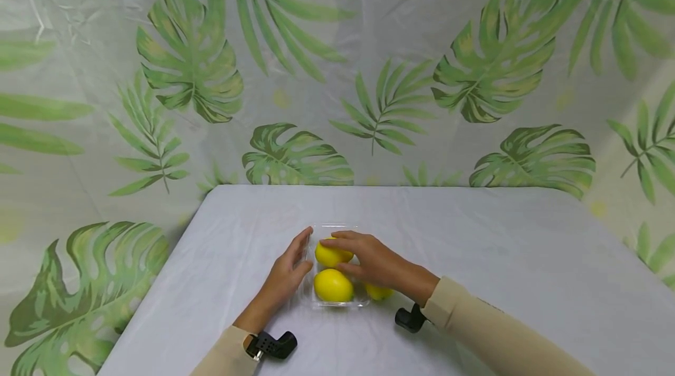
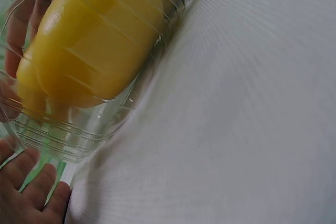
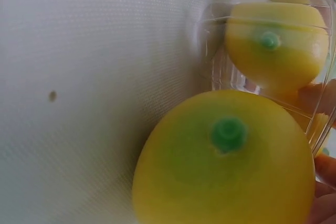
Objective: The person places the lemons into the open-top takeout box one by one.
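A clear plastic container [image 1: 340, 304] stands on the table with two yellow lemons inside, a near lemon [image 1: 333, 287] and a far lemon [image 1: 328, 256]. My left hand [image 1: 285, 275] rests along the container's left side, fingers fairly straight. Reaching in from the right, my right hand [image 1: 377, 260] holds the far lemon between its fingers and thumb. A third lemon [image 1: 378, 292] lies outside, against the container's right side, partly under my right wrist. In the right wrist view this outer lemon [image 3: 226, 166] looms large, its green tip toward the camera.
A white cloth covers the table [image 1: 501, 247]. Behind it hangs a pale backdrop [image 1: 390, 24] printed with green leaves. Each wrist wears a black camera mount, the left mount [image 1: 271, 345] close to the table.
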The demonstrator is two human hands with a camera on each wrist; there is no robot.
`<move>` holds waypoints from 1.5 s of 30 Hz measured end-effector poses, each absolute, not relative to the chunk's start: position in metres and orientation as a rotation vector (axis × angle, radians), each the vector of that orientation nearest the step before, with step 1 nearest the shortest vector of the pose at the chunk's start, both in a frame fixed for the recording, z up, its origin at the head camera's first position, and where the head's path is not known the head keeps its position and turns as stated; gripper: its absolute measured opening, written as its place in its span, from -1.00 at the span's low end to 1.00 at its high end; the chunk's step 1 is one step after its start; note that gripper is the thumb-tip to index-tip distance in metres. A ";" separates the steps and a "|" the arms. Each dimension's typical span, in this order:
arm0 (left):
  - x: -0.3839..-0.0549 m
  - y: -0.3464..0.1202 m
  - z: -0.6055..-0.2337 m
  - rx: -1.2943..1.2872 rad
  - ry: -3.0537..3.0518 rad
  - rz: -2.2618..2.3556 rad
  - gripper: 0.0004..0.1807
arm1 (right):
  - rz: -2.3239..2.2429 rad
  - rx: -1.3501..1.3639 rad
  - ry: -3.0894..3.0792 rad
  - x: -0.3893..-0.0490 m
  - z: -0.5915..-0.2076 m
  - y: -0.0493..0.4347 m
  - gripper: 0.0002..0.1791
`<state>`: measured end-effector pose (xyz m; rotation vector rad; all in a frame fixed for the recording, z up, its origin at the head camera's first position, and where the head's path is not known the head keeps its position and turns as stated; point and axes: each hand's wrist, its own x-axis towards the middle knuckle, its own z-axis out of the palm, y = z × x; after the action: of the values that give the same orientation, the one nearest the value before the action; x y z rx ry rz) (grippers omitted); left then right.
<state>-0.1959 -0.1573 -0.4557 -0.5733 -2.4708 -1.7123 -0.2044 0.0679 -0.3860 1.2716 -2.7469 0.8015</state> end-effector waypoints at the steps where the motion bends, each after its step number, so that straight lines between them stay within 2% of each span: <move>1: -0.196 -0.158 -0.456 -0.579 -2.465 -1.713 -0.31 | 0.795 1.272 -2.750 -0.204 -0.386 0.068 -0.41; 10: -0.195 -0.156 -0.453 -0.558 -2.483 -1.721 -0.31 | 0.738 1.281 -2.787 -0.204 -0.386 0.066 -0.41; 21: -0.175 -0.153 -0.416 -0.570 -2.522 -1.743 -0.33 | 0.730 1.296 -2.802 -0.204 -0.387 0.065 -0.48; 45: -0.175 -0.153 -0.417 -0.559 -2.515 -1.736 -0.33 | 0.820 1.270 -2.761 -0.203 -0.379 0.072 -0.52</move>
<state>-0.1747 -0.1532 -0.4173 -0.5590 -2.5151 -1.7356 -0.2029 0.0723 -0.3794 1.2695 -2.7609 0.8202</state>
